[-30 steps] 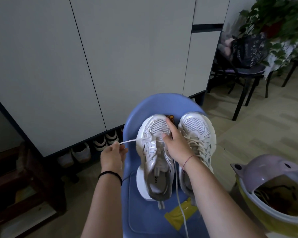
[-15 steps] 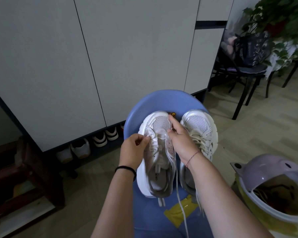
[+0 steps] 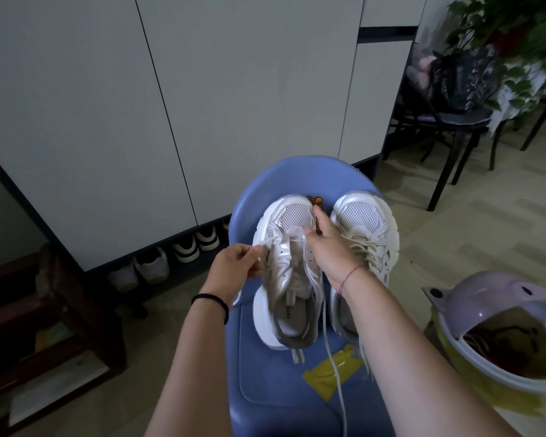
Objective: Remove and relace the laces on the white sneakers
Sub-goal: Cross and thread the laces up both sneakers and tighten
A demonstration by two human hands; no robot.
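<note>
Both white sneakers stand on the blue chair [image 3: 297, 171]. Left hand [image 3: 234, 263] pinches the white lace [image 3: 328, 345] beside the partly unlaced sneaker [image 3: 289, 279]. Right hand [image 3: 331, 247] clamps its forefoot between thumb and fingers, beside the laced sneaker [image 3: 364, 222].

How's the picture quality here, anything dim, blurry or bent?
Head view: dim indoor light, no glare. Wide lens bows the cabinet seams. The plant at top right is smeared. The left hand pinching the lace looks soft; the sneaker the right hand holds is sharp.
</note>
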